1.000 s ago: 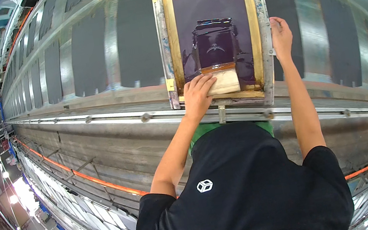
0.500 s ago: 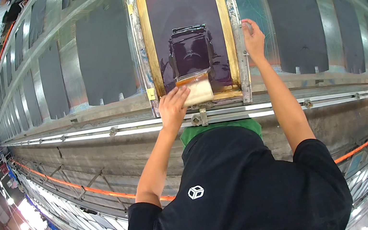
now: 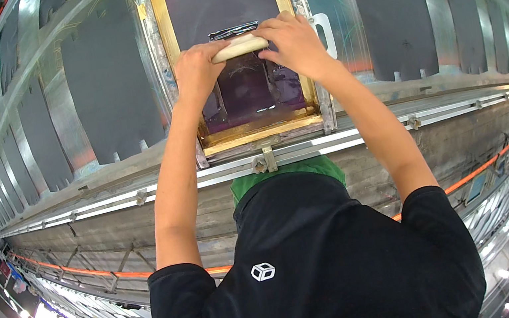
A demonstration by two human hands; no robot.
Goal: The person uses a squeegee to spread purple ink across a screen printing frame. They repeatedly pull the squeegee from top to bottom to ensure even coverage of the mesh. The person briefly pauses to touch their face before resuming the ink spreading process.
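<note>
A yellow-framed printing screen [image 3: 249,134] with dark purple mesh lies on the long table in front of me. A pale wooden squeegee [image 3: 240,47] lies across the mesh toward its far end. My left hand [image 3: 196,71] grips the squeegee's left end and my right hand [image 3: 290,42] grips its right end. Wet dark ink [image 3: 249,89] shines on the mesh just in front of the squeegee.
Dark fabric pieces [image 3: 109,96] lie in a row along the table on both sides of the screen, more at the right [image 3: 402,13]. A metal rail [image 3: 397,125] with clamps runs along the table's near edge. An orange line [image 3: 85,271] runs below.
The squeegee has gone from the near end of the screen to the far end. My right hand left the frame's right edge and now grips the squeegee with my left.
</note>
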